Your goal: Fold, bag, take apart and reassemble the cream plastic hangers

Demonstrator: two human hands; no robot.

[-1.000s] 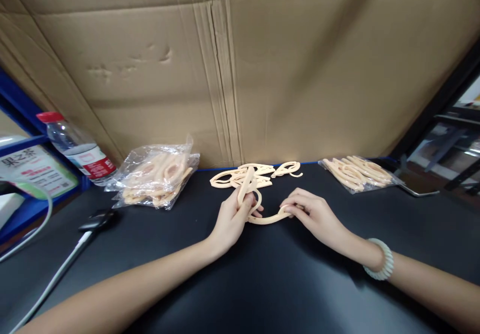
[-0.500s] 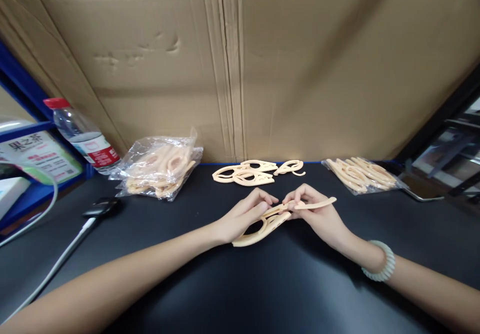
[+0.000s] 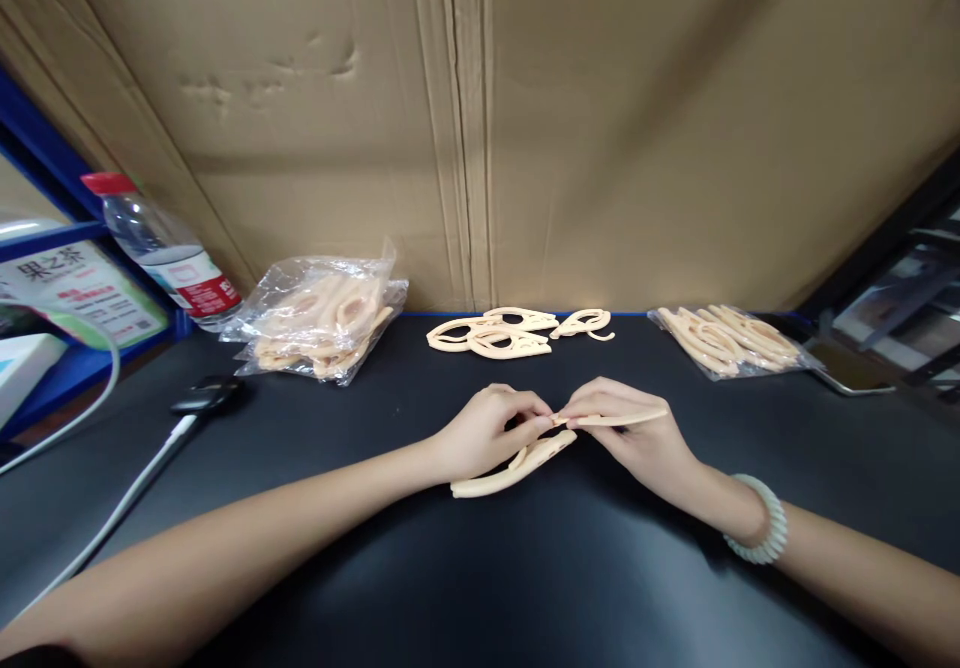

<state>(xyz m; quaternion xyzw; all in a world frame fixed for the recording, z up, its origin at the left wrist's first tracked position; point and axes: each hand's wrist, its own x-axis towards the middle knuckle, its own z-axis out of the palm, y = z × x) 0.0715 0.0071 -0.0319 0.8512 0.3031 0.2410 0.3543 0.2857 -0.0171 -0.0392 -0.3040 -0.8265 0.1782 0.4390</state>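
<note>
My left hand (image 3: 491,435) is closed in a pinch around a beige plastic folding hanger (image 3: 517,470), whose curved arm hangs out below the fingers toward me. Thumb and fingers of my right hand (image 3: 626,423) grip a long, slim beige hanger arm (image 3: 622,418), seen nearly edge-on and pointing right. The fingertips of both hands come close together in the middle, where the two parts meet. Fingers cover that joint, so I cannot tell whether the parts are linked. Behind the hands lie several loose hanger parts (image 3: 510,344) and a hook piece (image 3: 581,323).
Bagged hanger parts sit in a clear plastic pack (image 3: 319,313) at left and another pack (image 3: 731,341) at right. A phone (image 3: 851,368) lies beyond it. Farther left are a red-capped bottle (image 3: 169,258) and a black plug (image 3: 208,395) with a white cable. Cardboard (image 3: 675,128) walls the back.
My fingertips have drawn closer together at the joint. The hanger in my left hand has tilted, hiding its oval opening. The whole view has shifted slightly.
</note>
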